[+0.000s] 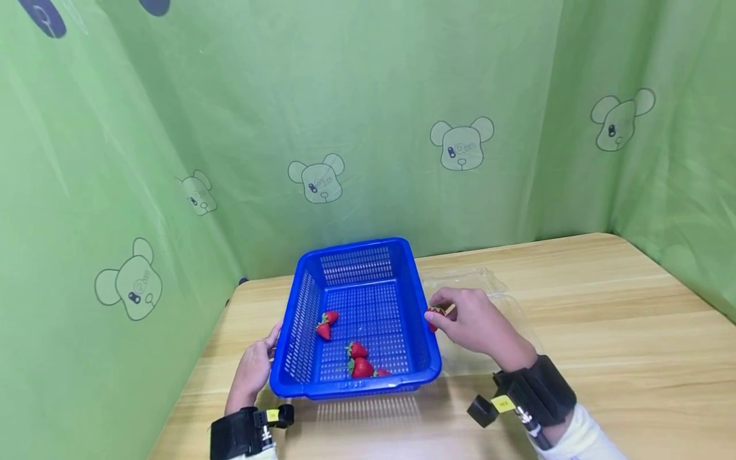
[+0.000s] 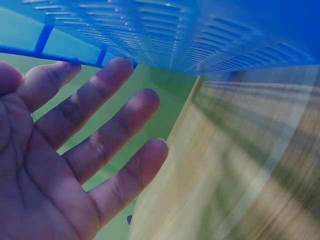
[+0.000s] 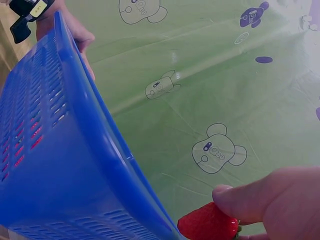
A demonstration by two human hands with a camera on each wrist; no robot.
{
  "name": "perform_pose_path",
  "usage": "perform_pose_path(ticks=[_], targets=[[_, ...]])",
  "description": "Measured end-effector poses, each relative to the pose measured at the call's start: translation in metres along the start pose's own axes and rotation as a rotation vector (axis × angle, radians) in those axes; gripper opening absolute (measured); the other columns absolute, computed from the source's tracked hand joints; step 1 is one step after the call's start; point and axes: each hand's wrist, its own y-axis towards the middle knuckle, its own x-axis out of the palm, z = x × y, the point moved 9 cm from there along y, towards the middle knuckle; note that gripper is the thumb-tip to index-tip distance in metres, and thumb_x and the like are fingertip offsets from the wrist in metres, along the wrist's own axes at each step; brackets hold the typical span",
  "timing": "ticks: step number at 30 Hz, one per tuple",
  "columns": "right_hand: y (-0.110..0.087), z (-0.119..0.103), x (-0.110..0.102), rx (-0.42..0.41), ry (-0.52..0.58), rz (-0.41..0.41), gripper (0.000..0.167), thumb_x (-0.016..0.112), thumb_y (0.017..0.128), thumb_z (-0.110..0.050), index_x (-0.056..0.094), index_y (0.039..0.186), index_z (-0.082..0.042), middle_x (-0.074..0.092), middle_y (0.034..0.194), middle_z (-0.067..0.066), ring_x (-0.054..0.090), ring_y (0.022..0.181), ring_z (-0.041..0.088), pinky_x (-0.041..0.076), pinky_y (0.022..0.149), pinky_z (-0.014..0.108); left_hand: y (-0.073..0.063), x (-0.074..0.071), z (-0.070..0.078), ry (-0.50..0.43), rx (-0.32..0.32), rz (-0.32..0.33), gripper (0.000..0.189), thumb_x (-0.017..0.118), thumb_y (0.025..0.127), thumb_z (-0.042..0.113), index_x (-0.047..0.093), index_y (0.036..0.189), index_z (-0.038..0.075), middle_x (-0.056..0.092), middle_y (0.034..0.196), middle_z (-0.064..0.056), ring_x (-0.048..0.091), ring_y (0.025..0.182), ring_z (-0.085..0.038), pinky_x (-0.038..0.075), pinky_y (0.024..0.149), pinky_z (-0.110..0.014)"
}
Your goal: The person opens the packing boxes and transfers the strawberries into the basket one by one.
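A blue plastic basket (image 1: 424, 335) with slotted walls occupies the middle of the head view. Two strawberries (image 1: 324, 331) lie by its left wall, and several more strawberries (image 1: 360, 368) by the near wall. My right hand (image 1: 474, 319) pinches a strawberry (image 3: 209, 223) between thumb and fingers, just outside the basket's right rim. On the opposite side, my left hand (image 1: 253, 370) is beside the basket's left wall. Its fingers (image 2: 112, 130) are spread and nearly straight in the left wrist view, with the upper fingertips at the rim.
A clear plastic container (image 1: 466, 281) lies on the wooden table (image 1: 621, 319) to the right of the basket, partly behind my right hand. Green curtains (image 1: 379, 128) with bear-head prints hang close behind the table and along both sides.
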Motion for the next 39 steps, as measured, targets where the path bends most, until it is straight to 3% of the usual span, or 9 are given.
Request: perform_pose_path(ticks=[2,6,13,20,39], targets=[[-0.001,0.000,0.000,-0.001,-0.005,-0.002,0.010,0.068,0.091,-0.016,0.067,0.094,-0.006,0.068,0.080,-0.001,0.066,0.069,0.014,0.054,0.057,0.027,0.000,0.001,-0.002,-0.051,-0.012,-0.002,0.050,0.016,0.105,0.016,0.039,0.146,0.001,0.056,0.131,-0.024,0.059,0.112,-0.038,0.049,0.093,-0.048],[-0.002,-0.001,0.000,-0.001,-0.009,0.003,0.010,0.069,0.091,-0.016,0.068,0.093,-0.007,0.068,0.082,0.000,0.065,0.069,0.013,0.055,0.059,0.028,0.000,0.001,-0.004,-0.062,-0.014,0.002,0.050,0.015,0.105,0.019,0.040,0.146,0.003,0.056,0.131,-0.024,0.059,0.112,-0.037,0.050,0.093,-0.047],[-0.002,0.000,0.002,-0.006,-0.017,0.007,0.008,0.069,0.090,-0.015,0.068,0.092,-0.007,0.068,0.083,0.001,0.065,0.069,0.011,0.055,0.058,0.028,0.001,0.002,-0.004,-0.024,-0.012,0.010,0.049,0.017,0.106,0.020,0.042,0.145,0.006,0.058,0.128,-0.023,0.060,0.112,-0.037,0.049,0.093,-0.049],[-0.002,-0.002,0.004,-0.009,-0.008,0.003,0.007,0.069,0.090,-0.015,0.067,0.091,-0.009,0.068,0.084,0.002,0.065,0.069,0.011,0.055,0.058,0.027,0.001,0.001,-0.007,-0.077,-0.025,0.015,0.050,0.016,0.103,0.013,0.042,0.144,0.001,0.059,0.126,-0.026,0.059,0.112,-0.039,0.050,0.093,-0.048],[0.000,-0.005,0.010,-0.016,0.009,-0.018,0.010,0.069,0.091,-0.016,0.068,0.095,-0.006,0.068,0.084,0.002,0.065,0.068,0.009,0.054,0.058,0.025,0.001,-0.001,-0.005,-0.083,-0.027,0.004,0.050,0.016,0.104,0.015,0.041,0.145,0.002,0.058,0.127,-0.026,0.060,0.111,-0.037,0.050,0.092,-0.047]])
